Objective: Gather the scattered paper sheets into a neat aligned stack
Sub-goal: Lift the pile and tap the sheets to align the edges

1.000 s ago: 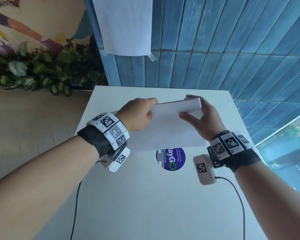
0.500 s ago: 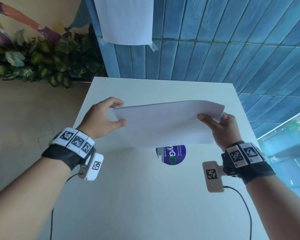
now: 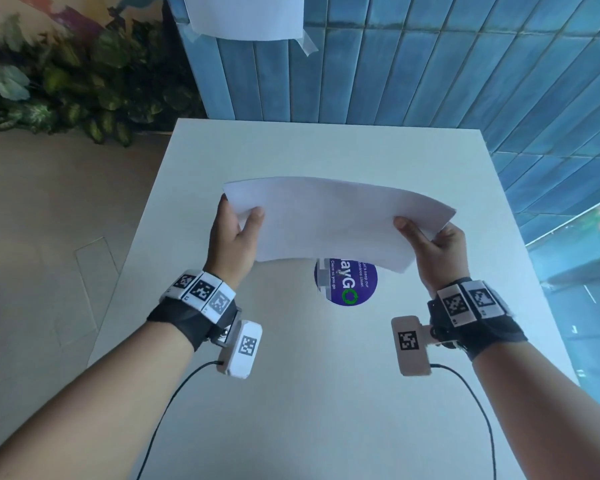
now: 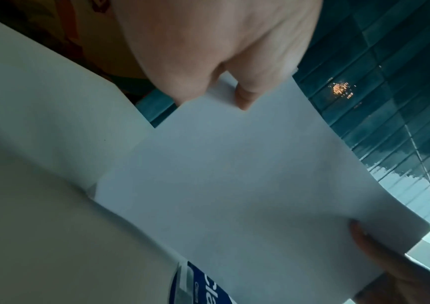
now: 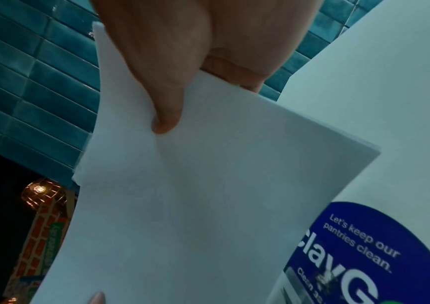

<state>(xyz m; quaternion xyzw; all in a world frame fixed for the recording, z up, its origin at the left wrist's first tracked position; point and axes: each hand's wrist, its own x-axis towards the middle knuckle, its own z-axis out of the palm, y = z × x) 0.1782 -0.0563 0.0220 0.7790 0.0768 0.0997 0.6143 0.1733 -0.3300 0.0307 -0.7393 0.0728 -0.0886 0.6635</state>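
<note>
A stack of white paper sheets (image 3: 333, 223) hangs in the air above the white table (image 3: 291, 393), bowed upward in the middle. My left hand (image 3: 238, 221) pinches its left short edge, thumb on top. My right hand (image 3: 426, 237) pinches the right edge the same way. The left wrist view shows the stack (image 4: 247, 195) from below with my left thumb (image 4: 244, 98) on it. In the right wrist view my right thumb (image 5: 167, 115) presses the stack (image 5: 195, 205), whose layered edges show at the corner.
A round blue sticker (image 3: 349, 287) lies on the table just under the stack's near edge. A blue tiled wall (image 3: 430, 64) with a taped white sheet (image 3: 243, 15) stands behind the table. Green plants (image 3: 66, 84) sit at the far left.
My hands have spread apart to the stack's two short ends. The stack has turned from a tilted hold to a wide, level one, and my left hand now pinches its edge.
</note>
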